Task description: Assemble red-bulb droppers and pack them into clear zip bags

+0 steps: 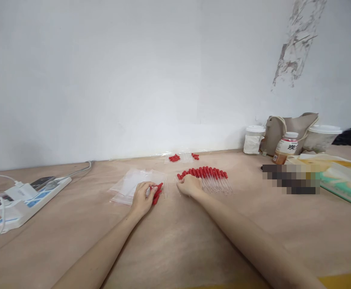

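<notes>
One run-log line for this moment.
left hand: at red pieces | right hand: at left end, red-topped clear tubes | plastic bags: beside left hand

On my feed, likely a makeshift workroom: bench against a scarred wall, power strip left, bottle and cup right.

Pale, softly lit wall (rough, peeling patch at upper right) behind a brown-topped table.
</notes>
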The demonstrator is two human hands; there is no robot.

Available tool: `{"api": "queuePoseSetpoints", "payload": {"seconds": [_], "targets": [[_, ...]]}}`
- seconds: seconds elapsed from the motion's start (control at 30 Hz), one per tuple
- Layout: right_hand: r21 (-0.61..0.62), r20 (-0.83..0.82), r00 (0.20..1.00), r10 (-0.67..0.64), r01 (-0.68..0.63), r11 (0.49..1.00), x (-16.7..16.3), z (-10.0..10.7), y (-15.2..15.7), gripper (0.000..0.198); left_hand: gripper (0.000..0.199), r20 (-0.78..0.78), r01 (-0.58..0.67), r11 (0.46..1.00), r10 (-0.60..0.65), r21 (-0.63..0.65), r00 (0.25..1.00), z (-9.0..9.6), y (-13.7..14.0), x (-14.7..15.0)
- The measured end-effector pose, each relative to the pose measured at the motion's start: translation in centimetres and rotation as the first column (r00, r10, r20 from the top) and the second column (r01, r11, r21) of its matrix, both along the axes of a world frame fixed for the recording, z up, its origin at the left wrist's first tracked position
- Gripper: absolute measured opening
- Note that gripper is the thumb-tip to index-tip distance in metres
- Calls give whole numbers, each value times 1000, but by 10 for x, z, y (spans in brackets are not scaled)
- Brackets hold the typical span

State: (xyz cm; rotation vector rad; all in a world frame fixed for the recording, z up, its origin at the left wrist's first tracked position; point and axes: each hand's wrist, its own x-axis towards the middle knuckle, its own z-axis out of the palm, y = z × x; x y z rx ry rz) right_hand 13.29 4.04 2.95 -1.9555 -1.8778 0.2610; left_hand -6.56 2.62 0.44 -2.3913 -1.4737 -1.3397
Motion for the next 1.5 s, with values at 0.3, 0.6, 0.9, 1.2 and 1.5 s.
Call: {"api": "queuePoseSetpoints", "payload": {"seconds": [0.3,0.6,0.9,1.2,1.5], "targets": [[378,-143,893,427,-349,857,67,-18,-51,14,15,-106,401,873,-442,-277,891,11,-48,30],[454,-24,861,508,-444,773,72,-35,-73,25,19,-112,298,909,-342,-291,933,3,-58,49],[452,65,806,588,-549,703,68,-37,-82,21,10,50,346,894,-347,-284,937,3,-60,53],[456,63,796,602,-559,692,68,-35,-82,22,18,336,544,717,-431,-436,838,-3,-61,55],[390,168,758,631,-639,664,69,-32,-80,24,25,259,478,741,-402,-471,878,-6,-64,56]]}}
